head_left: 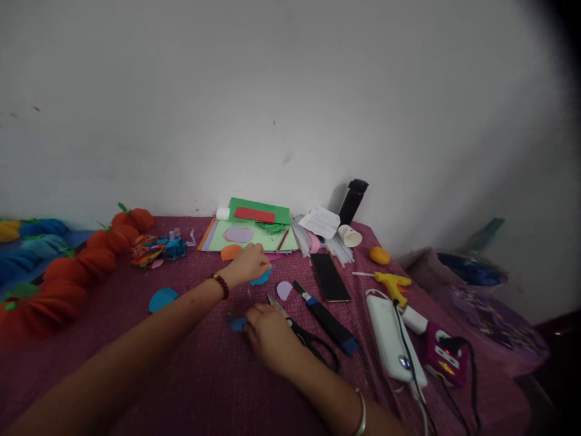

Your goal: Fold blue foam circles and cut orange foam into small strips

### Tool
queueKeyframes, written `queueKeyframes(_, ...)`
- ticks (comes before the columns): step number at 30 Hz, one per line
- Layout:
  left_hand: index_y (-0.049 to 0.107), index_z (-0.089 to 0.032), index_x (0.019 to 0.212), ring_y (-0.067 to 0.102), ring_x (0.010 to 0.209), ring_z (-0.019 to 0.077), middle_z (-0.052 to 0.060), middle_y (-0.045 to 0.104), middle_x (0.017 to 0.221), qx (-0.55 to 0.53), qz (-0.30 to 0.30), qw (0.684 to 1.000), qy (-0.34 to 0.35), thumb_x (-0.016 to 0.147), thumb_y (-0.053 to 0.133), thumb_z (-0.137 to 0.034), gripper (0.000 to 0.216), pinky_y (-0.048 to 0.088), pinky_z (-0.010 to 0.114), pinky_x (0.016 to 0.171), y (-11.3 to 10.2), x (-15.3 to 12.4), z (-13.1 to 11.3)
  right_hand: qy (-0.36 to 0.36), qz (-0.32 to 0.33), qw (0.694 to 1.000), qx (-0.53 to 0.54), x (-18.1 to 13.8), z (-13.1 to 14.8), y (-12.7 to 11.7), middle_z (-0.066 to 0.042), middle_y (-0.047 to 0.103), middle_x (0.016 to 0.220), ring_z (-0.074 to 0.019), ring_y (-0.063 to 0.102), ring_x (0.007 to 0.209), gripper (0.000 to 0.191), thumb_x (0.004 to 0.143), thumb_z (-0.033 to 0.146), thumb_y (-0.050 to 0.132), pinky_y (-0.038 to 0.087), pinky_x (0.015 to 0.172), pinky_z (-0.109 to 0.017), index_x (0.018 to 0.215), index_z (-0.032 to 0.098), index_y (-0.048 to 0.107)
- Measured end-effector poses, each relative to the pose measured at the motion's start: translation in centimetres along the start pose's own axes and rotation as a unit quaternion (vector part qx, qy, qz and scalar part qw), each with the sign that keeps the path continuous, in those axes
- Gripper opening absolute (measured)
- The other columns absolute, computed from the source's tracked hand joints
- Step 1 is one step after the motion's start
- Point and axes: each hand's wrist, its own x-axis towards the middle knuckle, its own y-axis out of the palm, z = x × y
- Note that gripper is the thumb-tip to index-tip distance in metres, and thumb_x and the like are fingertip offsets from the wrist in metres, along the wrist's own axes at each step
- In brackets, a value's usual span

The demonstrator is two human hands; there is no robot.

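My left hand, wearing a dark beaded bracelet, reaches over the table with its fingers curled closed. Just below it lies a blue paper cut-out, partly hidden by the hand. Whether the fingers hold anything cannot be made out. Closer to me, my right hand has its fingers closed at the edge of a small blue paper piece. A pair of black-handled scissors lies beside and partly under that hand. A lilac paper piece and a blue-and-black box cutter are to the right.
Orange paper pumpkins line the left side, beside paper scraps. A blue disc lies left. Coloured sheets sit behind. Rightward are a phone, yellow glue gun, white power bank, purple power strip and cables.
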Motion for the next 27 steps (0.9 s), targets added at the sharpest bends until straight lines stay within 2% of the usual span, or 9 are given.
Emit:
queueKeyframes(2,0.048,-0.018,0.046,0.054,0.071,0.0192,0.002,0.051,0.056,-0.059,-0.056,0.996,-0.043,0.076,0.053,-0.031,0.033,0.042,0.029,0.067,-1.1,-1.1,0.1,0.048,-0.028,0.994,0.098,0.2,-0.2,-0.1,-0.003,0.062,0.081,-0.0175,0.055,0.078,0.011,0.087,0.018,0.051,0.040,0.073,-0.029,0.076,0.017,0.055)
queueKeyframes(4,0.048,-0.019,0.052,0.052,0.060,0.0163,-0.001,0.048,0.051,-0.125,-0.097,0.984,-0.087,0.080,0.047,-0.036,0.033,0.041,0.027,0.057,-2.0,-2.8,0.3,0.108,-0.061,0.963,0.240,0.5,-0.5,-0.2,-0.001,0.057,0.074,-0.0155,0.050,0.071,0.013,0.085,0.019,0.049,0.039,0.069,-0.027,0.073,0.018,0.052)
queueKeyframes(9,0.050,-0.020,0.069,0.056,0.048,0.0140,-0.001,0.059,0.055,-0.281,-0.099,0.939,-0.171,0.072,0.055,-0.039,0.021,0.047,0.028,0.051,-2.0,-8.3,0.5,0.187,-0.151,0.768,0.594,1.4,-1.4,-0.4,0.001,0.052,0.073,-0.0147,0.046,0.068,0.019,0.078,0.037,0.058,0.041,0.065,-0.026,0.079,0.019,0.052)
queueKeyframes(11,0.049,-0.020,0.071,0.061,0.054,0.0152,0.000,0.063,0.061,-0.328,-0.088,0.921,-0.191,0.070,0.057,-0.038,0.020,0.051,0.030,0.056,-1.0,-9.9,0.0,0.196,-0.157,0.743,0.621,1.4,-1.6,-0.3,0.000,0.051,0.073,-0.0146,0.046,0.067,0.024,0.075,0.040,0.061,0.041,0.064,-0.026,0.079,0.019,0.052)
queueKeyframes(13,0.051,-0.019,0.069,0.061,0.056,0.0145,0.000,0.063,0.062,-0.371,-0.075,0.902,-0.205,0.067,0.061,-0.035,0.019,0.050,0.029,0.058,0.0,-11.0,-0.8,0.183,-0.159,0.762,0.600,1.4,-1.7,-0.3,0.001,0.052,0.075,-0.0140,0.046,0.069,0.023,0.076,0.039,0.061,0.040,0.066,-0.026,0.080,0.018,0.054)
queueKeyframes(16,0.057,-0.018,0.063,0.054,0.052,0.0111,-0.003,0.058,0.056,-0.399,-0.053,0.892,-0.206,0.065,0.064,-0.028,0.012,0.044,0.023,0.054,0.6,-11.8,-1.6,0.147,-0.141,0.829,0.521,1.3,-1.5,-0.3,0.003,0.049,0.070,-0.0125,0.044,0.066,0.015,0.078,0.032,0.057,0.038,0.066,-0.025,0.075,0.018,0.052)
queueKeyframes(21,0.069,-0.018,0.079,0.060,0.056,0.0161,0.001,0.067,0.064,-0.392,0.108,0.893,-0.194,0.060,0.068,-0.031,0.023,0.048,0.027,0.055,-2.2,-11.1,0.3,0.136,-0.131,0.916,0.355,0.9,-0.9,-0.5,0.004,0.047,0.065,-0.0121,0.044,0.062,0.009,0.080,0.020,0.054,0.034,0.058,-0.023,0.072,0.019,0.051)
queueKeyframes(25,0.068,-0.017,0.091,0.065,0.069,0.0192,0.006,0.072,0.080,-0.189,-0.010,0.975,-0.114,0.072,0.059,-0.032,0.026,0.052,0.030,0.065,-3.3,-7.7,2.7,0.048,-0.074,0.963,0.256,0.3,0.0,-0.7,0.001,0.061,0.078,-0.0135,0.055,0.073,0.008,0.081,0.012,0.055,0.040,0.068,-0.023,0.085,0.019,0.059)
queueKeyframes(27,0.067,-0.016,0.093,0.067,0.078,0.0209,0.008,0.073,0.087,-0.038,0.038,0.998,-0.020,0.078,0.049,-0.028,0.027,0.053,0.033,0.072,-2.3,-5.5,3.2,0.004,-0.048,0.972,0.232,0.0,0.5,-0.7,-0.002,0.067,0.094,-0.0155,0.060,0.085,0.022,0.082,0.010,0.055,0.043,0.077,-0.024,0.102,0.019,0.060)
